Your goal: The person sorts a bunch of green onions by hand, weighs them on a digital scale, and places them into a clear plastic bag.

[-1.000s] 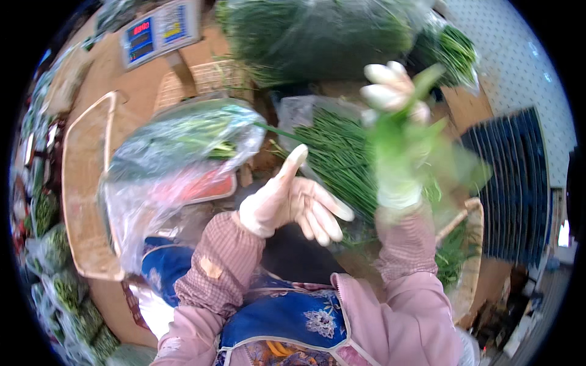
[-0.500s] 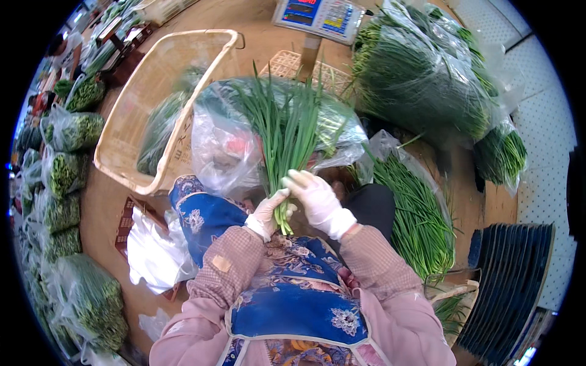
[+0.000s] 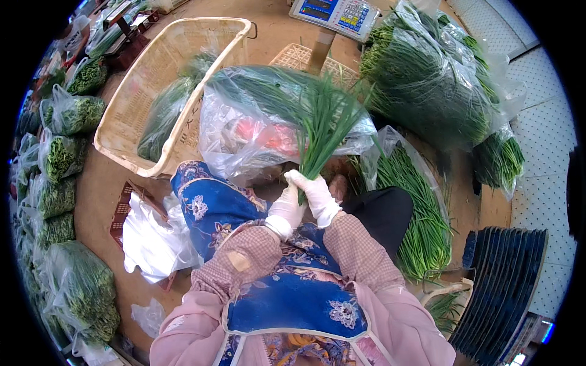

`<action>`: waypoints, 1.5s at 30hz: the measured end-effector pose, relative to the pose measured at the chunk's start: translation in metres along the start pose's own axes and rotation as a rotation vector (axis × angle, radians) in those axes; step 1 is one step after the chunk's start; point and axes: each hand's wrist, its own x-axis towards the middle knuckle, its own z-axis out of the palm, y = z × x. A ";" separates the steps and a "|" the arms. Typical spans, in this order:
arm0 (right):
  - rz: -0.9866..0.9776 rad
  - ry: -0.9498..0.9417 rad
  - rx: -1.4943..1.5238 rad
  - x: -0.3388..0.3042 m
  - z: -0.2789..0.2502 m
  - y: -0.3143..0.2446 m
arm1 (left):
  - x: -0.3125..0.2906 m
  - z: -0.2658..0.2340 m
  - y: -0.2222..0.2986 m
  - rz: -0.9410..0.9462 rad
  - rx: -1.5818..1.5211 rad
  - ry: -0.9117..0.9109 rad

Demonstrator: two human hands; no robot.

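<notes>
Beyond the white-gloved left hand (image 3: 285,210) and white-gloved right hand (image 3: 314,194), a bulging clear plastic bag of greens (image 3: 244,104) is blocking the low way forward, and the held bunch of slim green stalks (image 3: 323,137) is overhanging it. Leftward, a long cream plastic basket (image 3: 190,125) is raising its wall. A black-trousered knee (image 3: 387,210) is standing before the bagged heap of long green stalks (image 3: 415,213), which is lying open from above. Bare brown floor (image 3: 97,207) is stretching along the far left.

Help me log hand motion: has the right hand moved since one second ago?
Yes: judged against the loose heap of green stems, the right hand has moved left, from its right side to its left.
</notes>
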 end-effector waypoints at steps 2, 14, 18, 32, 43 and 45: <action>0.019 0.017 0.205 -0.004 -0.002 0.000 | -0.005 0.003 0.000 0.100 -0.209 0.079; 0.107 -0.104 0.445 -0.015 -0.016 -0.017 | -0.017 -0.004 -0.033 -0.209 -1.195 -0.745; -0.080 0.127 -0.013 -0.014 -0.001 -0.008 | -0.018 0.003 -0.028 -0.233 -1.344 -0.612; -0.007 0.347 -0.385 -0.026 -0.015 -0.036 | -0.010 0.004 -0.049 -0.280 -1.693 -0.682; 0.008 0.233 -0.305 -0.026 -0.015 -0.019 | -0.010 0.006 -0.052 -0.237 -1.642 -0.621; 0.007 0.290 -0.320 -0.034 -0.007 -0.024 | -0.013 0.006 -0.055 -0.250 -1.698 -0.643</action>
